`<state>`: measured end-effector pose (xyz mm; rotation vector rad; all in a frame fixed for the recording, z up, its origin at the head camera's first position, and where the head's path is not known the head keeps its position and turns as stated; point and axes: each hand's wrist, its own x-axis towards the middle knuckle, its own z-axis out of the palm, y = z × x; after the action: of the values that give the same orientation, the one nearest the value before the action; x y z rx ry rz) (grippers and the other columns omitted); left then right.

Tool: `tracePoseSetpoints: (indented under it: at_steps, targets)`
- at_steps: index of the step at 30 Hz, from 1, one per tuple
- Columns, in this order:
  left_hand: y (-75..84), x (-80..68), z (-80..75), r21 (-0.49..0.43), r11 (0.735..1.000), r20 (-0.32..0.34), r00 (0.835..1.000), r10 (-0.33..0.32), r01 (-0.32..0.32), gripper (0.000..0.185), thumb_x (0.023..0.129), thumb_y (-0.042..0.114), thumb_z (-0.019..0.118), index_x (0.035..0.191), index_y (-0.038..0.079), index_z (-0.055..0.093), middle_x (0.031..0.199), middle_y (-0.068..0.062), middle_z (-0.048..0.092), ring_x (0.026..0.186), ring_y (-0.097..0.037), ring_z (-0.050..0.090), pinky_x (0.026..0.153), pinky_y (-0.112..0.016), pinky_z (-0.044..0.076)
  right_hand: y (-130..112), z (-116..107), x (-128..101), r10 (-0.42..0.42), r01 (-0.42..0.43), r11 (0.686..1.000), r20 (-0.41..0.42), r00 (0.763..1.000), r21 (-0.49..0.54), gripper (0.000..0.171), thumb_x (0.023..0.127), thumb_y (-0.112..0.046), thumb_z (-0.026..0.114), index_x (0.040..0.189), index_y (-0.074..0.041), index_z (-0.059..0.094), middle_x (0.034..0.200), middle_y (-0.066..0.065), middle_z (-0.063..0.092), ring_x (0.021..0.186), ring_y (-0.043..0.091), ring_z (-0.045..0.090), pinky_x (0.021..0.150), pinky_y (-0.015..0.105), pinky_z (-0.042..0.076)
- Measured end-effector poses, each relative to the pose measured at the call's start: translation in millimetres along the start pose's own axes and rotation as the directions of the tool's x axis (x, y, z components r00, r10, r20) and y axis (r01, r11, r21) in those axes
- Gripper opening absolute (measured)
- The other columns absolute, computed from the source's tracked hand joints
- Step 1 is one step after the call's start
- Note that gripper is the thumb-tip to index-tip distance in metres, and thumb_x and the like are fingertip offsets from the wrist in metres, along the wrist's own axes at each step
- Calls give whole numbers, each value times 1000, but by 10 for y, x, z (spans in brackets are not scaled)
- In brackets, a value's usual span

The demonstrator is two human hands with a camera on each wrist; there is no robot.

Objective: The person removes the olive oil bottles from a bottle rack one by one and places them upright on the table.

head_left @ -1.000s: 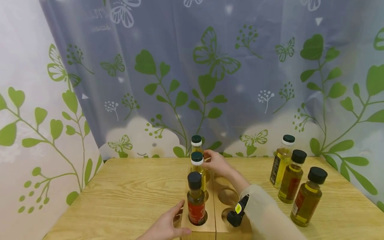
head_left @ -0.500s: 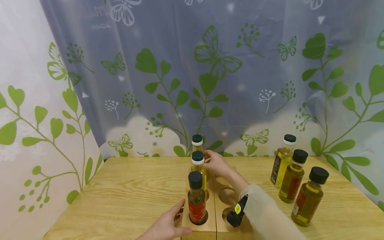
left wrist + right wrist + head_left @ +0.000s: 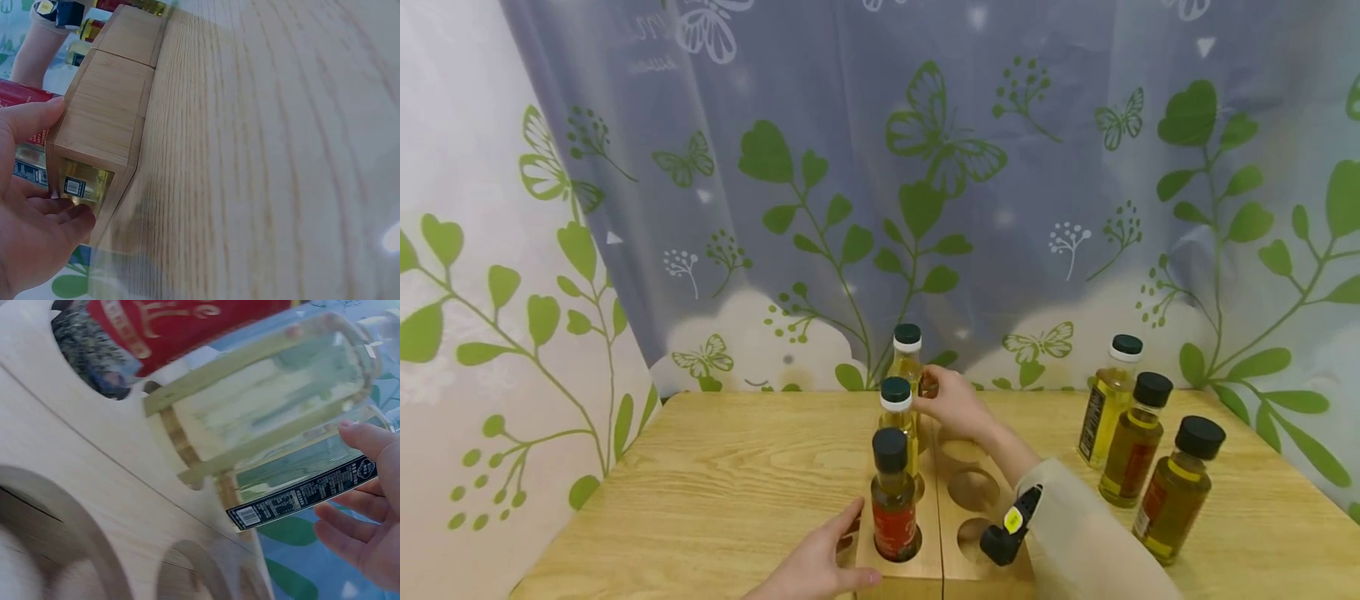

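Observation:
Toward the back of the wooden bottle rack (image 3: 928,533), my right hand (image 3: 957,407) holds a clear oil bottle (image 3: 907,367) with a dark green cap. In the right wrist view its black label (image 3: 300,494) shows between thumb and fingers, with its lower end at the rack's holes. A second green-capped oil bottle (image 3: 897,410) stands in the rack just in front. Nearest stands a black-capped oil bottle (image 3: 893,508) with a red label. My left hand (image 3: 817,557) grips the rack's near left corner, thumb on the front side and fingers curled at the open left side.
The rack's right half has several round holes (image 3: 973,489). On the table (image 3: 737,467) to the right stand a green-capped oil bottle (image 3: 1107,408) and two black-capped ones, the farther (image 3: 1131,454) and the nearer (image 3: 1172,500). A patterned curtain (image 3: 820,208) hangs behind.
My right hand has moved right and slightly up, and the rear green-capped bottle has risen and shifted right with it. My left hand stays at the rack's corner.

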<state>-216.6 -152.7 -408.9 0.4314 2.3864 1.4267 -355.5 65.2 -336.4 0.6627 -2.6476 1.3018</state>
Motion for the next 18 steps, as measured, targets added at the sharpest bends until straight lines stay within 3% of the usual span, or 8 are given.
tracePoseSetpoints:
  at_steps: [9, 18]
  targets:
    - [-3, -10, 11, 23, 1000, -5, 1000, -3, 3, 90, 80, 29, 74, 143, -9, 22, 137, -29, 38, 124, -44, 38, 98, -58, 31, -83, -355, -85, 12, -13, 1000, -10, 1000, -16, 45, 83, -37, 69, 106, -1, 57, 103, 14, 62, 98, 30, 61, 78, 42, 51]
    - [12, -30, -14, 46, 999, -4, 1000, 22, -22, 91, 81, 34, 72, 143, -10, 22, 140, -29, 34, 124, -43, 38, 99, -58, 30, -46, -713, -181, 64, -62, 998, 42, 997, -31, 80, 84, -46, 65, 138, 5, 36, 125, 24, 51, 111, 36, 53, 87, 48, 46]
